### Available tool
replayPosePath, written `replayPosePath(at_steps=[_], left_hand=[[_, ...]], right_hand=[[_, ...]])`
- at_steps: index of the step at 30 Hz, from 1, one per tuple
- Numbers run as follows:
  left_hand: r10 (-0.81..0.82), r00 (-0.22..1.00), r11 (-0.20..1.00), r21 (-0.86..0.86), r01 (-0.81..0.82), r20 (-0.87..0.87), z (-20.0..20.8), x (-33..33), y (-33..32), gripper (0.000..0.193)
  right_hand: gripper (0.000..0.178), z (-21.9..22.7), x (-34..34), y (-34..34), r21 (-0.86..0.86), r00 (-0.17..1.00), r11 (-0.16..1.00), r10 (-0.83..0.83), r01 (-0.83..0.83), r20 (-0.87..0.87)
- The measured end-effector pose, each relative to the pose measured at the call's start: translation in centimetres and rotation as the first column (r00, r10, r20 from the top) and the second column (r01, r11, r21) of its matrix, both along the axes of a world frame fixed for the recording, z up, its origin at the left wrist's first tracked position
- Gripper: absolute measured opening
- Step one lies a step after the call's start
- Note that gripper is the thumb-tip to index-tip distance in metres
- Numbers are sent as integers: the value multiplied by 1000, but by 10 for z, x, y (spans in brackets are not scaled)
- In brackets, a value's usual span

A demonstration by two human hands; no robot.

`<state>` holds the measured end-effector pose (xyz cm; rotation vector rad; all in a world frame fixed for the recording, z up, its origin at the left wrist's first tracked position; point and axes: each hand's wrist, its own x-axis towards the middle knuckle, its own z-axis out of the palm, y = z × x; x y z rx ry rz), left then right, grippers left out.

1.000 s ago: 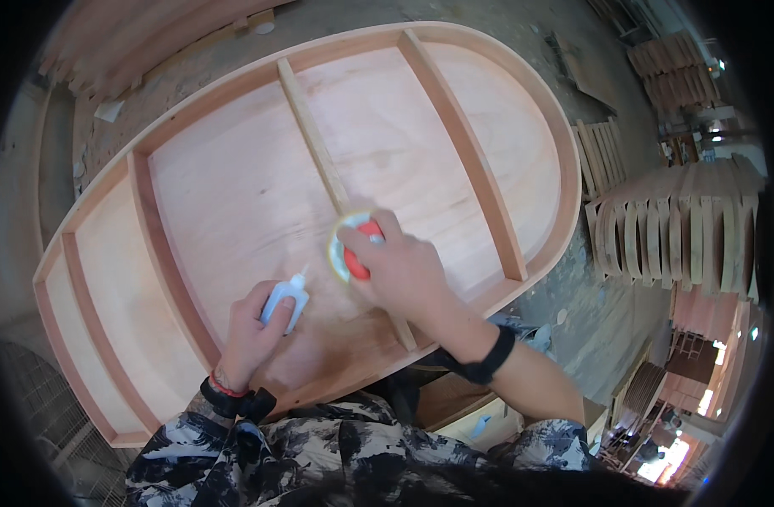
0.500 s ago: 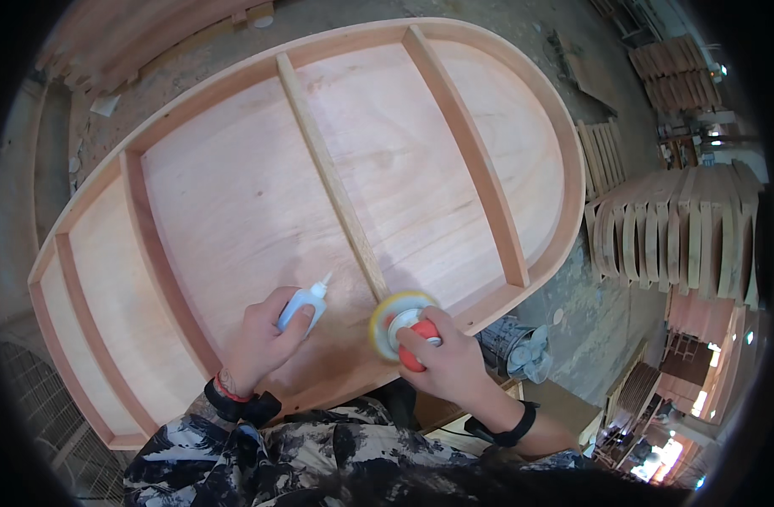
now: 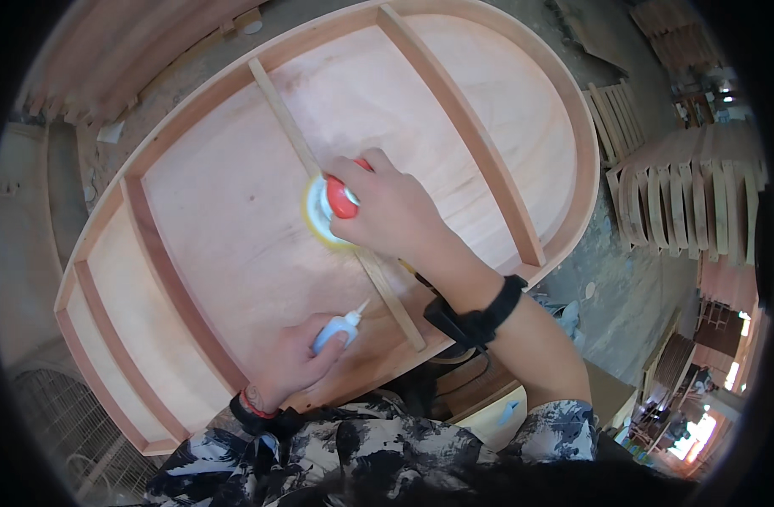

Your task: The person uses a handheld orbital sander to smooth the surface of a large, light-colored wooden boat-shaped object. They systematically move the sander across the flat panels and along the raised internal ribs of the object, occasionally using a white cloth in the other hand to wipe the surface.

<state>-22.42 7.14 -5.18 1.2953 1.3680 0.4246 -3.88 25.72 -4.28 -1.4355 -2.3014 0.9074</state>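
My left hand [image 3: 298, 359] is closed around a small pale-blue glue bottle [image 3: 336, 334] with a white pointed nozzle, held over the near part of a large wooden panel [image 3: 226, 169]. The nozzle points up and to the right. My right hand [image 3: 395, 207] grips the red body of a round disc sander [image 3: 340, 196]. Its pale, yellow-edged disc is tilted and covers the middle of a thin wooden crosspiece [image 3: 281, 114]. Whether the disc touches the wood is hard to see. A curved wooden rim [image 3: 583, 152] frames the panel.
Other crosspieces [image 3: 463, 127] span the frame on both sides. Stacked curved wooden parts [image 3: 687, 194] stand at the right, beside slatted pieces [image 3: 615, 122]. A wire grid [image 3: 74, 422] is at the lower left. Below my right forearm, a dark cable [image 3: 480, 372] hangs near the panel's edge.
My right hand has carried the sander away from me and left, from the crosspiece's near end to its middle. My left hand has shifted slightly right with the bottle. The view has shifted a little.
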Motion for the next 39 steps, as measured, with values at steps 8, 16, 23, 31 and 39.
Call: replayPosePath(at_steps=[8,16,23,31,39], left_hand=[[-48,994,999,-14,47,-98,-10,29,19,33],[-11,995,1000,-22,9,-101,-8,34,29,33],[7,997,999,-33,-9,-81,-10,36,29,31],[12,999,1000,-10,-13,-33,-16,27,25,30],[141,990,989,-45,-141,-1,-29,-28,13,31]], right_hand=[[53,1,-19,5,55,992,991,122,-121,-10],[51,6,-7,5,19,998,998,66,-65,-4],[51,0,0,3,54,998,998,38,-36,-45],[57,19,29,-3,-70,997,997,-42,38,-65],[57,22,72,-84,-86,996,995,-56,50,-63]])
